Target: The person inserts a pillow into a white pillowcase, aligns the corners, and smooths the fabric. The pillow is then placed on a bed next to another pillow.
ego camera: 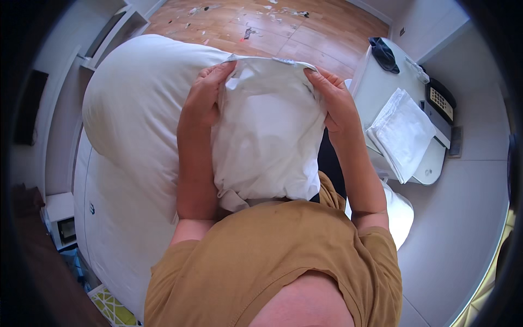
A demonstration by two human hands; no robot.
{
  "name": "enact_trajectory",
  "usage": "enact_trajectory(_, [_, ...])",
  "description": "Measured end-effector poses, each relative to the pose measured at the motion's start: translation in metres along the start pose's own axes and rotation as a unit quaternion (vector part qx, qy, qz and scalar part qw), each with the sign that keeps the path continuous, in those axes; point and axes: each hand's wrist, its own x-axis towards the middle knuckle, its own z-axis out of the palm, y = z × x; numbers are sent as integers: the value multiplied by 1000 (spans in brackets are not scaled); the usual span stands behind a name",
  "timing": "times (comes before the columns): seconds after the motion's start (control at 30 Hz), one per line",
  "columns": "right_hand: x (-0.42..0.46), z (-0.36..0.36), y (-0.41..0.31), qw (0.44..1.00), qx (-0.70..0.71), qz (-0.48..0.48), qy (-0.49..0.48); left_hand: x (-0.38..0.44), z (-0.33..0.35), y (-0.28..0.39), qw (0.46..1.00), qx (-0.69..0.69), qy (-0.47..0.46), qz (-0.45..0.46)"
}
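Observation:
A white cloth pillowcase hangs in front of my body, stretched between both hands. My left hand pinches one upper corner between thumb and fingers. At the opposite corner my right hand grips the hem in the same way. A small label shows along the upper edge. The lower part of the cloth bunches against my brown shirt. To the left lies a large, plump white duvet on the bed, close beside my left forearm.
On the right, a glass-topped table bears folded white cloth, a telephone and a dark cap-like item. Scraps of litter are scattered over the wooden floor. A white stool-like seat stands beneath the table's near end.

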Motion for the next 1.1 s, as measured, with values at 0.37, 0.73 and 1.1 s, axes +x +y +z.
enact_trajectory(0.37, [17, -13, -20, 998, 45, -3, -35, 23, 1, -22, 977, -67, -182, -91])
enact_trajectory(0.73, [36, -22, -13, 999, -37, -7, -17, 44, 18, -44, 922, -282, -233, -124])
enact_trajectory(1.1, [59, -18, 0, 998, 20, 30, -50, 60, -7, -53, 881, -339, -258, -205])
